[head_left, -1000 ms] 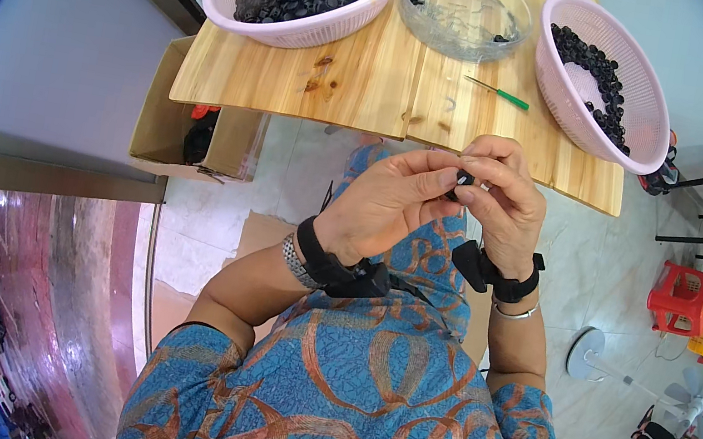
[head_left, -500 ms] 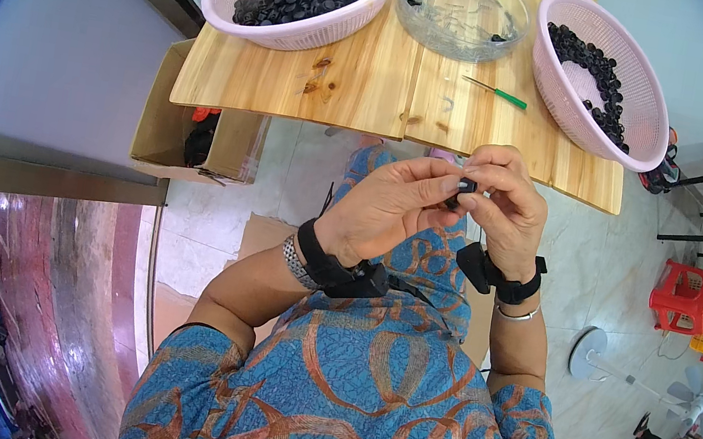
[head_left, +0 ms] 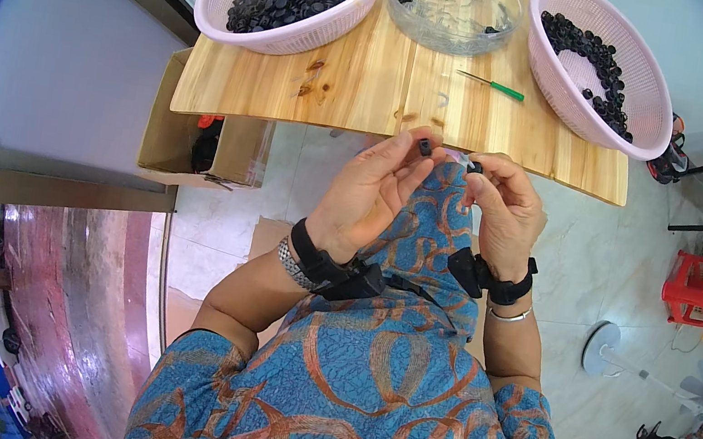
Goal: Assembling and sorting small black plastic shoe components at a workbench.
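My left hand (head_left: 379, 178) pinches a small black plastic part (head_left: 425, 147) between thumb and fingers, just off the table's front edge. A little to its right, my right hand (head_left: 508, 203) grips another small black plastic part (head_left: 475, 167) at its fingertips. The two parts are apart, and the fingers cover much of each. Beyond my hands, a screwdriver (head_left: 505, 90) with a green handle and thin shaft lies on the wooden table (head_left: 334, 97). Black straps circle both wrists.
A pink basket (head_left: 345, 26) heaped with black caps stands at the back left; another pink basket (head_left: 656, 93) holds black rings at the right. Between them sits a clear round tray (head_left: 453, 43) with several small pieces. A cardboard box (head_left: 163, 121) stands below the table's left side.
My hands have drawn apart, from meeting at one spot to holding a black part each. The left hand has moved slightly left and away from me.
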Available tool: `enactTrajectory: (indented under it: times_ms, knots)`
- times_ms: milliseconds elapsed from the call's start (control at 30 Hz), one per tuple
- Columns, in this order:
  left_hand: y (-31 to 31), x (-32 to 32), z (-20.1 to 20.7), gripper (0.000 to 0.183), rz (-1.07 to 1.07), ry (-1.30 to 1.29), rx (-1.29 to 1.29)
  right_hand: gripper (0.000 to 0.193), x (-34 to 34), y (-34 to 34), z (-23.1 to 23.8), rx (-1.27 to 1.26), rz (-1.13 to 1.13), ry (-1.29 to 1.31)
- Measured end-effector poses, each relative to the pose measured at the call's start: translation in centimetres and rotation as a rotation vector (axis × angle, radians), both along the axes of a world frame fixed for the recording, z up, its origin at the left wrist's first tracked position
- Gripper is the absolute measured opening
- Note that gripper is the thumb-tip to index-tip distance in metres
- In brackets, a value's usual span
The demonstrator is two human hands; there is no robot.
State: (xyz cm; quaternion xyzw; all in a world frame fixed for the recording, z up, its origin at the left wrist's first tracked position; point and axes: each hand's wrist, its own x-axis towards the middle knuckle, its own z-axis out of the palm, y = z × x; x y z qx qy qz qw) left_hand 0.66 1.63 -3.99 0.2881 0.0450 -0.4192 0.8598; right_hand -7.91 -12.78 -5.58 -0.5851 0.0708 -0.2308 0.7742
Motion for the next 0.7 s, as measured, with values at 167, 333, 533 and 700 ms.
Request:
enactTrajectory:
  times_ms: [167, 333, 533, 700]
  knots:
    - [0.2, -0.3, -0.1, 0.025, 0.012, -0.082, 0.074, 0.019, -0.2, 0.1, 0.0, -0.021, -0.022, 0.127]
    - [0.6, -0.4, -0.3, 0.027, -0.05, -0.111, -0.113, 0.018, 0.1, 0.9, 0.9, -0.296, -0.086, -0.028]
    - [0.5, -0.3, -0.8, 0.025, -0.053, -0.179, -0.082, 0.019, 0.1, 1.6, 3.0, -0.555, -0.149, -0.026]
    - [0.2, -0.3, -0.9, 0.025, -0.057, -0.157, -0.077, 0.018, 0.2, 1.2, 3.3, -0.737, -0.197, -0.032]
